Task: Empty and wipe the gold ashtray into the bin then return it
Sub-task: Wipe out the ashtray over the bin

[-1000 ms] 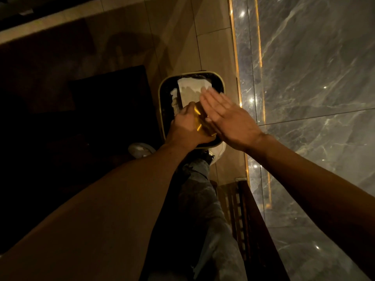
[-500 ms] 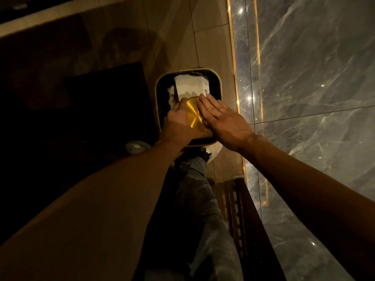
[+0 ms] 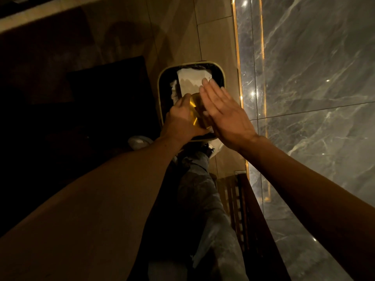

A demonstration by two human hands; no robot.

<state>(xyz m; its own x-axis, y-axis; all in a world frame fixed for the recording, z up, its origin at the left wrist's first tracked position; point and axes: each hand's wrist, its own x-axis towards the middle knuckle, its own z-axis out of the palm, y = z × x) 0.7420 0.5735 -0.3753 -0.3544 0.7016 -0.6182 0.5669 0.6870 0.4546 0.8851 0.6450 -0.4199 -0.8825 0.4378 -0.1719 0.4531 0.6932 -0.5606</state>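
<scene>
The fingers [image 3: 183, 102] of the left hand [image 3: 180, 120] are closed around the gold ashtray [image 3: 197, 110] and hold it on edge, tilted, directly above the open mouth of the bin [image 3: 160, 94]. The right hand [image 3: 225, 116] is flat, its fingers stretched and together, gripping nothing. It lies just beside the ashtray on the right side and partly covers it; whether the palm touches the metal I cannot tell. The left hand carries the ashtray, so the right one is free to tap or wipe. White paper [image 3: 192, 82] lies inside the bin, beyond the fingertips.

Compared with half a second ago, the right hand has lifted and its fingertips reach farther over the bin; less of the gold face shows.
</scene>
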